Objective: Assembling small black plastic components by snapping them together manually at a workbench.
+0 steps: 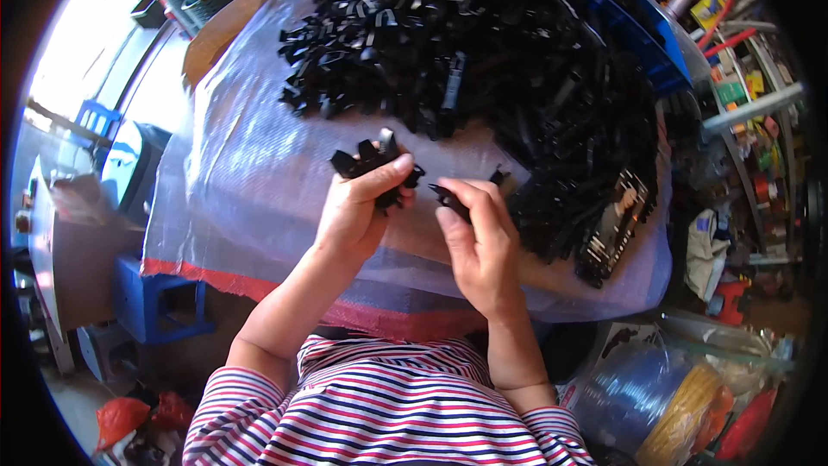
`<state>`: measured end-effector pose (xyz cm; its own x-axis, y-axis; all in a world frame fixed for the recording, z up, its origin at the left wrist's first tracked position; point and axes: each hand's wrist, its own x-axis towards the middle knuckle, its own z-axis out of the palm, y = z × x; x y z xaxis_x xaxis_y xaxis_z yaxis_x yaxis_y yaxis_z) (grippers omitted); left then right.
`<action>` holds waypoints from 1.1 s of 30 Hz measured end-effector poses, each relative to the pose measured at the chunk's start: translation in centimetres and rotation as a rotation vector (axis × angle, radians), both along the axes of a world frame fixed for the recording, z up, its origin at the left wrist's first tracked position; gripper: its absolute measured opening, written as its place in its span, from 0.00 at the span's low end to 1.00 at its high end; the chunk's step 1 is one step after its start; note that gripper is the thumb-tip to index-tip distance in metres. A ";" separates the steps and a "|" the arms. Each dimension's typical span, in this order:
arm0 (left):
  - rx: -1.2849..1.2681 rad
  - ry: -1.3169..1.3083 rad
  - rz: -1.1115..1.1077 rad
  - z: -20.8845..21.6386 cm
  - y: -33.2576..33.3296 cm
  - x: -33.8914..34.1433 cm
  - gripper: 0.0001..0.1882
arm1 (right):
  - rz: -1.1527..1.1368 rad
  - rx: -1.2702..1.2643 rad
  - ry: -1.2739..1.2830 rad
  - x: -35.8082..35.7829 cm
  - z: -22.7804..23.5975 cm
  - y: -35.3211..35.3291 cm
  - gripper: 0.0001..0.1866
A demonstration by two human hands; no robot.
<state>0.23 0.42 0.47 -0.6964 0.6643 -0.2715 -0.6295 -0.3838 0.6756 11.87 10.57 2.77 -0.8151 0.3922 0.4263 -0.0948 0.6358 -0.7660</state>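
Observation:
Several small black plastic parts (373,155) are bunched in my left hand (355,207), its thumb pressed across them. Just to the right, my right hand (481,246) pinches one slim black part (452,202) between thumb and fingers. A short gap separates the two hands. Both are above a translucent woven plastic sheet (250,181) with a red edge. Beyond them a large heap of similar black parts (388,43) spreads over the sheet and curves round to the right. The exact shape of the held parts is too small to make out.
A stacked row of parts (614,226) lies at the sheet's right side. A blue crate (664,47) stands behind the heap. To the left is a blue plastic stool (159,298); cluttered metal shelving (759,108) lines the right. A clear-wrapped bundle (638,401) sits at lower right.

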 end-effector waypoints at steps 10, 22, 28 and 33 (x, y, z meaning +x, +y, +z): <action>0.013 0.040 -0.017 -0.3 0.1 0.3 0.10 | -0.024 -0.220 -0.085 0.6 0.0 -0.6 0.11; -0.133 0.392 0.172 -0.1 0.2 1.8 0.06 | -0.041 -0.260 -0.131 -0.1 -1.1 -0.6 0.10; -0.180 0.400 0.235 0.1 -0.1 2.0 0.06 | -0.040 -0.293 -0.068 -1.5 -1.8 -1.8 0.09; -0.008 0.344 0.232 0.5 -0.5 1.6 0.08 | -0.050 -0.203 -0.058 -2.4 -1.2 -2.0 0.07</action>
<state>1.86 -0.10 1.02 -0.8782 0.4783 -0.0015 -0.2643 -0.4828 0.8349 9.47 8.59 1.56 -0.8132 0.5061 0.2875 -0.0192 0.4704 -0.8822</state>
